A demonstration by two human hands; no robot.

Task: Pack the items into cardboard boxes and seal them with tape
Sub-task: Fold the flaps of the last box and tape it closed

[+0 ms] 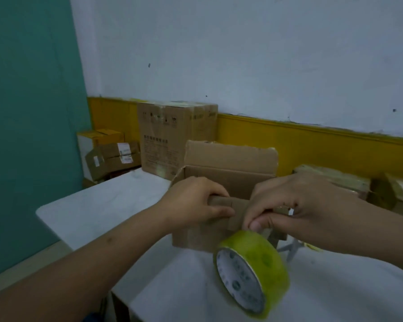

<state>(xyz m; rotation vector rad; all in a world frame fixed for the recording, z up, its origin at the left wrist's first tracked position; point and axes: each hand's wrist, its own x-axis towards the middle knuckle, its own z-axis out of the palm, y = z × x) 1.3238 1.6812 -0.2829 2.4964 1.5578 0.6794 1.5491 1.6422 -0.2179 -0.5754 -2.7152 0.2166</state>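
While your left grip (pixel 196 202) is curled round the folded near edge of the cardboard box (pixel 230 159), your right grip (pixel 300 205) pinches the tape roll (pixel 251 270) at its top, thumb and forefinger closed where the strip seems to leave the roll. The box stands open on the white surface (pixel 98 205) directly in front of you, its far flap upright. The roll hangs just below your right grip, in front of the box's near wall. Whether it touches the surface cannot be told, and what is inside the box is hidden.

The board looks light and thin, so it will likely buckle if you squeeze the middle of a flap. Hold it along a fold or at a corner. The tape is glossy and will probably cling to itself and to skin, so take only the very end between 2 fingertips and let the stiff core carry the weight. A grey tool (pixel 291 247), perhaps scissors, lies just beside the box on the right.
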